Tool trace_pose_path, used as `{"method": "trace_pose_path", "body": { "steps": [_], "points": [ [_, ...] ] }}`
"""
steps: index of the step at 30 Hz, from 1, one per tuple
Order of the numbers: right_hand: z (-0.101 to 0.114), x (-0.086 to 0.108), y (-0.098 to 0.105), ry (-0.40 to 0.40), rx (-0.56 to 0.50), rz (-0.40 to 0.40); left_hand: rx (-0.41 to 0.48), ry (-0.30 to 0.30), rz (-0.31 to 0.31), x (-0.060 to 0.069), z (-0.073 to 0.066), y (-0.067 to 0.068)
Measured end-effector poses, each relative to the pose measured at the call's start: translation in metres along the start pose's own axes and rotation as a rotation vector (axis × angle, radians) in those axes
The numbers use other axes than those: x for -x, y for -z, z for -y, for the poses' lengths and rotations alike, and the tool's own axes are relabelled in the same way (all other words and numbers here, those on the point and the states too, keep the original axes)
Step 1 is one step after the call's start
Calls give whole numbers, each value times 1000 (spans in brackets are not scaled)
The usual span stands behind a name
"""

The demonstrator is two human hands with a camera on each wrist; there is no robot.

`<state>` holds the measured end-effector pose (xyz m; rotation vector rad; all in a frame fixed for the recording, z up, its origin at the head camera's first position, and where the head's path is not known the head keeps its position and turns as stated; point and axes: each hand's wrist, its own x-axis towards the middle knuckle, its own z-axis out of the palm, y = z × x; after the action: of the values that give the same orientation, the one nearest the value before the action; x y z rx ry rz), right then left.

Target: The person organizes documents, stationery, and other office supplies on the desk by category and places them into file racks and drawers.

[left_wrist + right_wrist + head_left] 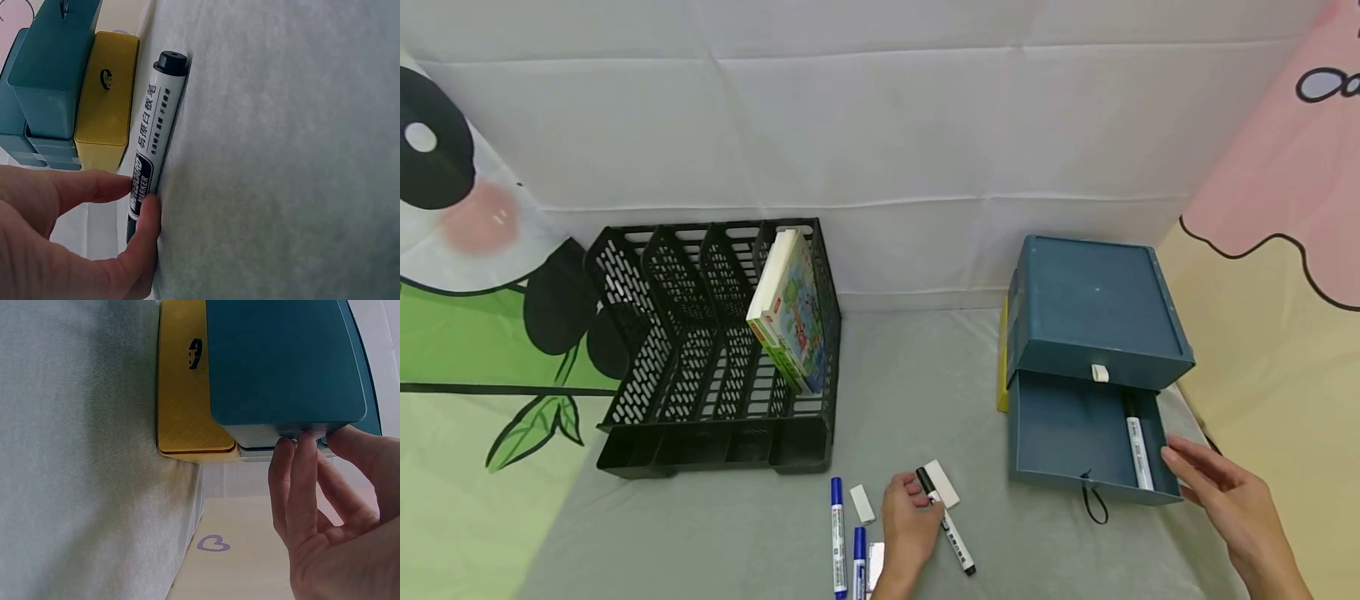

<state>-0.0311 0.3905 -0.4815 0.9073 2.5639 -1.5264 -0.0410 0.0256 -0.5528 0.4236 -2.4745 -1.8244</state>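
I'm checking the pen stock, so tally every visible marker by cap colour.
Blue-capped markers: 2
Black-capped markers: 2 (the whiteboard marker pinched by the left hand, and the drawer marker, whose shaded cap looks black)
Total: 4

"What's the body wearing on your feed?"

"I see a bare left grip [912, 521], slim fingers [94, 187], and a right grip [1225, 492] likewise, bare past the wrist [1273, 568]."
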Motion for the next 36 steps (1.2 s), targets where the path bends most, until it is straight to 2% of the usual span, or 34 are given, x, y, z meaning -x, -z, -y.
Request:
{"method": "trace_pose_path", "body": {
  "steps": [5,12,30,36],
  "points": [
    [0,-3,0,-34,20,9,-92,-40,-32,1,0,-4],
    [0,-4,0,-53,36,2,-132,-27,-61,1,-3,-10],
    [2,-5,0,-82,42,20,-116,-4,-25,0,-7,-4],
    [2,-5,0,-85,38,16,-24,11,-4,-1,-6,-2]
  ]
}}
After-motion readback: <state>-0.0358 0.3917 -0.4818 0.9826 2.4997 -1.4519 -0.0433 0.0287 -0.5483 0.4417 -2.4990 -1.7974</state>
